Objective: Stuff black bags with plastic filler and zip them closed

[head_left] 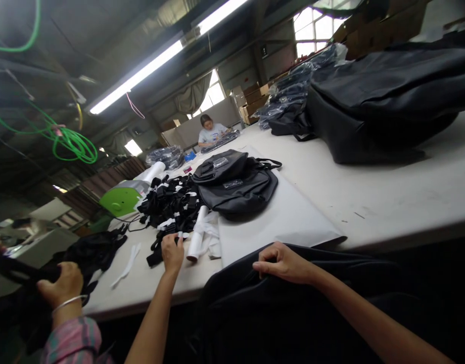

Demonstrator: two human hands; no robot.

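Note:
My left hand (173, 253) reaches to the near edge of a tangled pile of black straps (170, 202) with white pieces among them. Its fingers are closed on a black strap there, though the fingertips are partly hidden. My right hand (281, 263) is closed on the upper edge of a large black bag (247, 293), which hangs in front of the table's near edge. Between my hands, a white roll (197, 235) lies beside crumpled white strips. Two stacked black bags (236, 182) rest farther back on white sheeting.
At the left, a co-worker's hand (63, 285) with a bracelet holds black material. Another person (212, 131) works at the table's (316, 187) far end. A green machine (121, 198) stands behind the straps. Large black bags (384, 101) and plastic-wrapped ones (293, 86) lie at right.

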